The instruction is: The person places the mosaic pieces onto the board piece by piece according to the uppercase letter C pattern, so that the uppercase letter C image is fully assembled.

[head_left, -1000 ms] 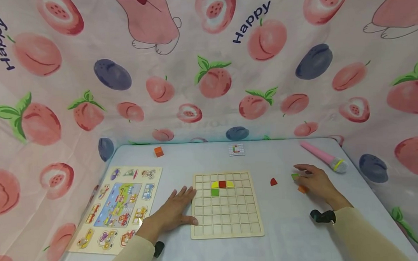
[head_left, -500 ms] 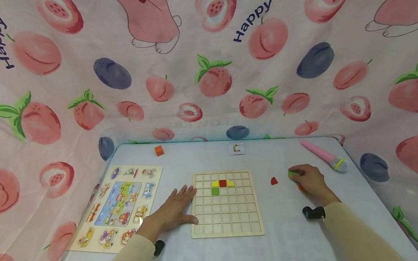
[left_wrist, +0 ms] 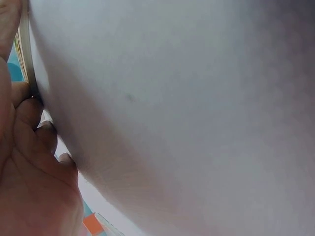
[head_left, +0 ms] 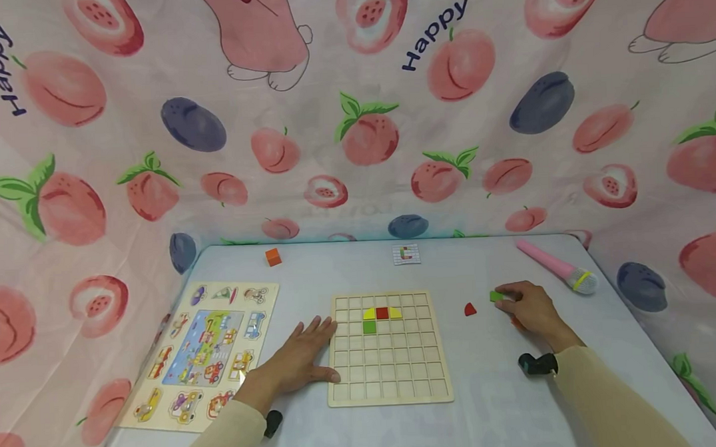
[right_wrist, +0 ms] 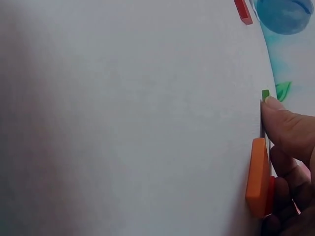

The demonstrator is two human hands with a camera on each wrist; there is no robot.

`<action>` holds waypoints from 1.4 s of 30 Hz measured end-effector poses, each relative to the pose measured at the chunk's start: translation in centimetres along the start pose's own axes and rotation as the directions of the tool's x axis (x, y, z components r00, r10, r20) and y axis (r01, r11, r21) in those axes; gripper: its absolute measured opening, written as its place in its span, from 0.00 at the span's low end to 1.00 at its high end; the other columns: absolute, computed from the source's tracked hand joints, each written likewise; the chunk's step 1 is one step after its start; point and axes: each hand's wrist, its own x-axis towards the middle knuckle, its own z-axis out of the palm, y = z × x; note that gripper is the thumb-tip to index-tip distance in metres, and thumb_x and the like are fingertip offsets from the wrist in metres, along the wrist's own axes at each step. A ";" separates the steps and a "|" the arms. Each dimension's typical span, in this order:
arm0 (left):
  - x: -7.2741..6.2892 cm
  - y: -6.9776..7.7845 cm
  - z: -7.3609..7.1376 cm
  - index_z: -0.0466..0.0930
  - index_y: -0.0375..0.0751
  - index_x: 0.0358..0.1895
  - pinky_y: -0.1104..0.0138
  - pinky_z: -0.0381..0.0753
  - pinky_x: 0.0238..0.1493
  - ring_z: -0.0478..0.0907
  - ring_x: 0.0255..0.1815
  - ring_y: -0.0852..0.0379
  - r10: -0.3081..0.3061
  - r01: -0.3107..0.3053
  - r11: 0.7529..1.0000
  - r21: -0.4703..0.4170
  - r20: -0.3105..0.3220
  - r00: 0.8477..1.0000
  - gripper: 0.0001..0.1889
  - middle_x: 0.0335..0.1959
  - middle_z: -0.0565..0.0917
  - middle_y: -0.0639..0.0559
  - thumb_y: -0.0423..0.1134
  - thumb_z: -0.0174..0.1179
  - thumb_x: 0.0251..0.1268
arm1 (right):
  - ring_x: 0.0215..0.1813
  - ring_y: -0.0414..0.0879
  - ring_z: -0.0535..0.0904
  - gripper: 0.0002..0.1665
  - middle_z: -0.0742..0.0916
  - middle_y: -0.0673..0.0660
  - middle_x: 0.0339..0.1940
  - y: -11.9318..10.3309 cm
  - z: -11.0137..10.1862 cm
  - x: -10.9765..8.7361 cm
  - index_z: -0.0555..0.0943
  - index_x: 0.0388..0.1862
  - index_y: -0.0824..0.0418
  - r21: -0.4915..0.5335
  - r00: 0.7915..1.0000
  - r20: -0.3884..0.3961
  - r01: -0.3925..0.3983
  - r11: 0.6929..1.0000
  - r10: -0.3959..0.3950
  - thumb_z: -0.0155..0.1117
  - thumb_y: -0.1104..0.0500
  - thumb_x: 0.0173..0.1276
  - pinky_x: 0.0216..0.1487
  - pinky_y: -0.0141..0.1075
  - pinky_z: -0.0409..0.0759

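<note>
My right hand [head_left: 533, 316] pinches a small green block [head_left: 496, 297] between thumb and fingers, at the right of the table. An orange block [right_wrist: 257, 177] stands by the curled lower fingers in the right wrist view, with a red piece [right_wrist: 269, 195] partly hidden behind it. To the left of the green block lies a red wedge-shaped piece [head_left: 470, 309]. My left hand [head_left: 298, 359] lies spread on the table, thumb and fingertips at the left edge of a wooden grid board [head_left: 388, 375]. Two yellow pieces, a red square [head_left: 382, 313] and a green square [head_left: 370, 327] occupy its upper cells.
A picture puzzle board [head_left: 262, 354] lies left, partly under the left forearm. Toward the back edge are an orange cube [head_left: 273, 257], a small pattern card [head_left: 406, 254] and a pink toy microphone [head_left: 548, 262]. A fruit-print cloth [head_left: 328, 218] hangs behind the table.
My right hand has taken the green block between thumb and fingers and shifted it slightly left, away from the orange block. The left hand stays where it was.
</note>
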 end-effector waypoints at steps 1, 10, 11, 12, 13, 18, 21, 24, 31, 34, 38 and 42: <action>0.0 0.0 0.0 0.55 0.46 0.86 0.49 0.38 0.90 0.43 0.90 0.47 0.000 0.000 1.000 -0.001 0.001 1.000 0.57 0.88 0.54 0.50 0.65 0.72 0.58 | 0.56 0.62 0.77 0.26 0.82 0.72 0.60 0.0 0.0 0.0 0.81 0.67 0.67 0.002 1.000 0.000 -0.006 1.000 0.006 0.69 0.56 0.75 0.55 0.53 0.77; -0.2 0.3 -0.3 0.55 0.44 0.86 0.48 0.38 0.90 0.44 0.90 0.47 0.005 -0.005 1.000 -0.020 -0.004 1.000 0.57 0.88 0.54 0.49 0.64 0.73 0.58 | 0.58 0.61 0.78 0.27 0.84 0.70 0.60 -0.3 -0.3 0.0 0.79 0.70 0.65 0.017 1.000 -0.016 -0.001 1.000 0.001 0.65 0.53 0.79 0.58 0.52 0.79; -0.2 0.4 -0.3 0.55 0.44 0.86 0.48 0.38 0.90 0.44 0.90 0.46 0.007 -0.007 1.000 -0.019 -0.005 1.000 0.57 0.88 0.54 0.49 0.64 0.73 0.58 | 0.59 0.62 0.78 0.27 0.84 0.70 0.61 -0.4 -0.3 -0.1 0.79 0.70 0.64 0.028 1.000 -0.023 0.003 1.000 -0.002 0.65 0.52 0.79 0.59 0.54 0.79; -0.2 0.4 -0.3 0.55 0.44 0.86 0.48 0.38 0.90 0.44 0.90 0.47 0.005 -0.005 1.000 -0.017 -0.005 1.000 0.57 0.88 0.54 0.49 0.64 0.72 0.58 | 0.61 0.63 0.78 0.27 0.83 0.70 0.63 -0.6 -0.4 -0.1 0.78 0.71 0.63 0.042 0.999 -0.033 0.002 0.999 -0.001 0.65 0.52 0.79 0.61 0.56 0.79; -0.2 0.4 -0.3 0.55 0.44 0.86 0.48 0.38 0.90 0.44 0.90 0.47 0.005 -0.005 1.000 -0.016 -0.005 1.000 0.57 0.88 0.54 0.49 0.64 0.72 0.58 | 0.62 0.63 0.77 0.27 0.83 0.70 0.64 -0.7 -0.4 -0.1 0.78 0.71 0.62 0.053 0.999 -0.045 0.001 0.999 0.001 0.64 0.52 0.80 0.63 0.58 0.79; -0.1 0.4 -0.4 0.55 0.45 0.86 0.48 0.37 0.90 0.43 0.90 0.47 0.005 -0.005 1.000 -0.018 -0.006 1.000 0.57 0.88 0.54 0.49 0.64 0.72 0.58 | 0.64 0.64 0.76 0.26 0.82 0.71 0.65 -1.3 -0.5 -0.1 0.79 0.71 0.60 0.089 0.995 -0.100 -0.011 0.996 0.020 0.63 0.51 0.81 0.67 0.62 0.77; -0.1 0.4 -0.4 0.55 0.45 0.86 0.48 0.38 0.90 0.44 0.90 0.47 0.003 -0.003 1.000 -0.016 -0.008 1.000 0.57 0.88 0.54 0.50 0.64 0.73 0.58 | 0.62 0.63 0.78 0.24 0.84 0.70 0.63 -2.0 -0.3 -0.2 0.79 0.70 0.60 0.104 0.991 -0.128 -0.009 0.994 0.022 0.63 0.52 0.81 0.62 0.57 0.80; -0.1 0.3 -0.3 0.55 0.45 0.86 0.48 0.38 0.90 0.44 0.90 0.47 0.001 -0.001 1.000 -0.009 -0.008 1.000 0.57 0.88 0.54 0.50 0.64 0.72 0.58 | 0.60 0.61 0.79 0.22 0.86 0.68 0.61 -2.7 -0.2 -0.4 0.80 0.69 0.59 0.130 0.988 -0.148 -0.016 0.991 0.035 0.63 0.53 0.81 0.56 0.47 0.80; -0.3 0.2 0.0 0.55 0.44 0.86 0.47 0.37 0.90 0.43 0.90 0.46 0.004 -0.004 1.000 -0.025 -0.002 1.000 0.57 0.88 0.54 0.49 0.64 0.73 0.58 | 0.55 0.52 0.77 0.22 0.86 0.64 0.57 -3.8 0.7 -0.5 0.82 0.69 0.57 0.203 0.981 -0.189 -0.012 0.979 0.051 0.65 0.55 0.80 0.41 0.29 0.77; -0.3 0.1 0.1 0.55 0.44 0.86 0.47 0.37 0.90 0.44 0.90 0.46 0.005 -0.005 1.000 -0.019 -0.006 1.000 0.57 0.88 0.54 0.49 0.64 0.72 0.58 | 0.52 0.48 0.76 0.21 0.87 0.62 0.55 -4.4 1.2 -0.5 0.83 0.68 0.57 0.229 0.976 -0.213 0.009 0.973 0.041 0.67 0.56 0.78 0.37 0.24 0.77; -0.3 0.1 0.0 0.55 0.44 0.86 0.48 0.37 0.90 0.43 0.90 0.46 0.000 0.000 1.000 -0.013 -0.004 1.000 0.57 0.88 0.54 0.49 0.64 0.72 0.58 | 0.49 0.44 0.77 0.21 0.88 0.62 0.52 -5.7 2.0 -0.8 0.85 0.66 0.57 0.237 0.973 -0.230 0.041 0.971 0.015 0.68 0.58 0.77 0.39 0.19 0.78; -0.1 0.2 -0.1 0.55 0.44 0.86 0.48 0.37 0.90 0.43 0.90 0.47 -0.002 0.002 1.000 -0.006 -0.007 1.000 0.57 0.88 0.54 0.49 0.64 0.72 0.59 | 0.46 0.44 0.79 0.20 0.89 0.61 0.50 -7.4 3.1 -1.2 0.86 0.65 0.57 0.263 0.974 -0.226 0.054 0.963 0.007 0.70 0.59 0.76 0.38 0.21 0.79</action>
